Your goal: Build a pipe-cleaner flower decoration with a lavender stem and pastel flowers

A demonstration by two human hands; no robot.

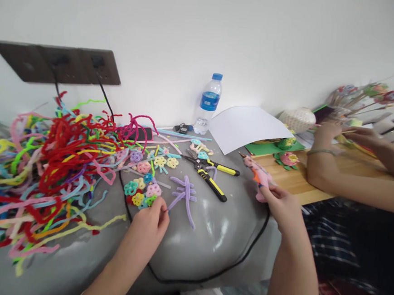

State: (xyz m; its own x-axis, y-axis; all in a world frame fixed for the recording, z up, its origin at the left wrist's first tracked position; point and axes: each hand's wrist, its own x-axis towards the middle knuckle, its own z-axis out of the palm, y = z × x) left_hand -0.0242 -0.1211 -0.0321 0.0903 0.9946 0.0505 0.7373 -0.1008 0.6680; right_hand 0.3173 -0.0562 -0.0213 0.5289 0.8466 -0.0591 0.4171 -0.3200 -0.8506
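Note:
My right hand (283,206) is wrapped round the handle of a pink glue gun (262,177) with an orange trigger, its nozzle pointing up and left over the grey surface. The fingers of my left hand (153,219) are pinched together; what they hold is hidden. Just beyond them sits a cluster of small pipe-cleaner flowers (153,190) in several colours. Beside the fingertips lie short purple pipe cleaners (186,192), one end reaching close to the pinch. Black and yellow pliers (211,180) rest with handles spread between my hands.
A large tangle of pipe cleaners (65,169) covers the left. A black cord (203,282) loops along the front. Against the wall stand a water bottle (209,103) and white paper (249,126). At right, another person's arms (331,171) work over a wooden board (297,173).

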